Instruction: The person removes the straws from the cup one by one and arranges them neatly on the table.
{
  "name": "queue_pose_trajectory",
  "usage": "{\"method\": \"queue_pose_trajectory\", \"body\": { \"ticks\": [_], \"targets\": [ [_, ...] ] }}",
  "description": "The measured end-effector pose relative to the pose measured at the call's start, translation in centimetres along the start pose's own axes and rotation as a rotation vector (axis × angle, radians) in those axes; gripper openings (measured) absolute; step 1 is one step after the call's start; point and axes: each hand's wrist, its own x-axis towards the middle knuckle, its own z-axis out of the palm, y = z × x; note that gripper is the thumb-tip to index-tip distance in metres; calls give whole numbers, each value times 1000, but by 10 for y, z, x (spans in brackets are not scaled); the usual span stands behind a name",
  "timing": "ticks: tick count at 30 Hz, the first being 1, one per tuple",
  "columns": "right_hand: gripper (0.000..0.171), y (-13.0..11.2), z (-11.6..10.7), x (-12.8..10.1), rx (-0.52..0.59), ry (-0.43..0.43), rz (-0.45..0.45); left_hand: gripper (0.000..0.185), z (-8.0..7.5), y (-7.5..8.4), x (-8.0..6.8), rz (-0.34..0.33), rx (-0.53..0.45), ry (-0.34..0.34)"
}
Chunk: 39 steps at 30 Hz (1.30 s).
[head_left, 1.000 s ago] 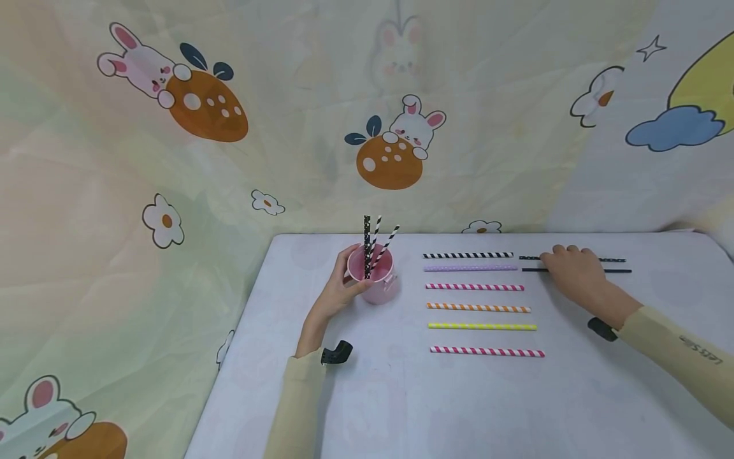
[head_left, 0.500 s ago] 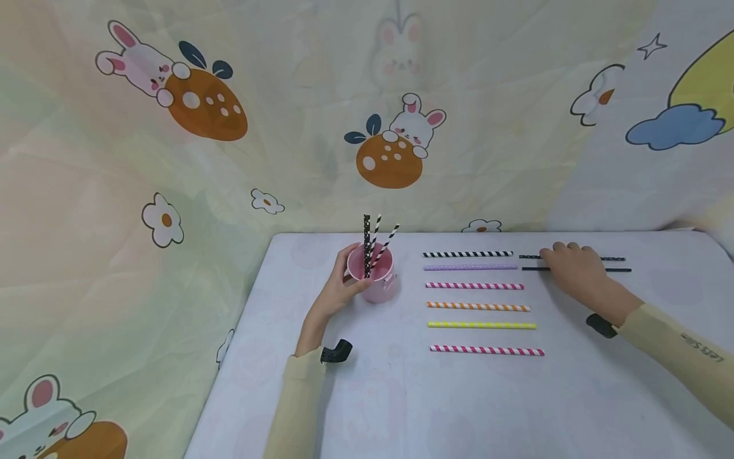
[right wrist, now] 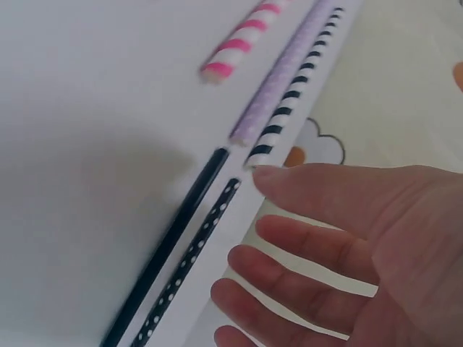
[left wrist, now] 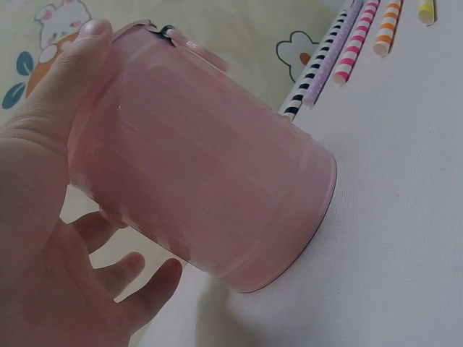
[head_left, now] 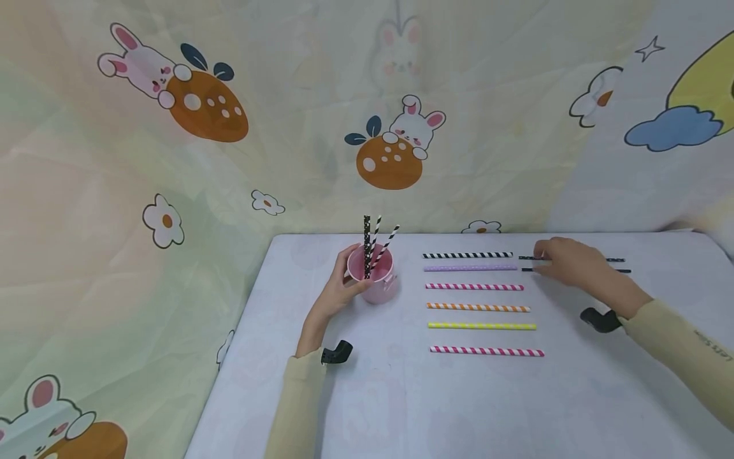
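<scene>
My left hand (head_left: 338, 287) grips a pink cup (head_left: 381, 284) standing on the white table (head_left: 459, 401); three black-and-white straws (head_left: 375, 242) stand in it. The left wrist view shows the thumb and fingers (left wrist: 43, 217) wrapped round the cup's wall (left wrist: 210, 181). My right hand (head_left: 564, 262) hovers with straight fingers (right wrist: 318, 195) over two dark straws lying side by side: a black dotted straw (right wrist: 195, 253) and a plain black straw (right wrist: 170, 242). It holds nothing. Most of both straws (head_left: 616, 260) is hidden under the hand in the head view.
Left of the right hand lie several straws in a column: black-white striped (head_left: 467, 255), purple (head_left: 470, 268), pink-white (head_left: 474, 287), orange (head_left: 478, 308), yellow (head_left: 482, 326), pink-white (head_left: 487, 351). A cartoon-print cloth (head_left: 229, 159) hangs behind the table.
My right hand has lifted off the two dark straws and shifted a little to the left. The left hand and the cup have not moved.
</scene>
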Motion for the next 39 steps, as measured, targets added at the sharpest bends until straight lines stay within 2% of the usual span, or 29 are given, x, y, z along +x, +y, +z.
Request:
{"method": "queue_pose_trajectory", "body": {
  "ticks": [5, 15, 23, 28, 39],
  "targets": [
    [33, -10, -7, 4, 167, -1, 6, 85, 0, -1, 0, 12, 2, 3],
    [49, -45, -8, 12, 587, 141, -38, 85, 0, -1, 0, 11, 10, 2],
    [54, -79, 0, 23, 916, 99, -17, 86, 1, -1, -1, 7, 15, 2],
    [56, -101, 8, 34, 963, 89, -17, 85, 0, 1, -1, 11, 31, 0],
    [48, -164, 17, 62, 1002, 74, -92, 85, -2, 4, -1, 9, 51, 3]
  ]
}}
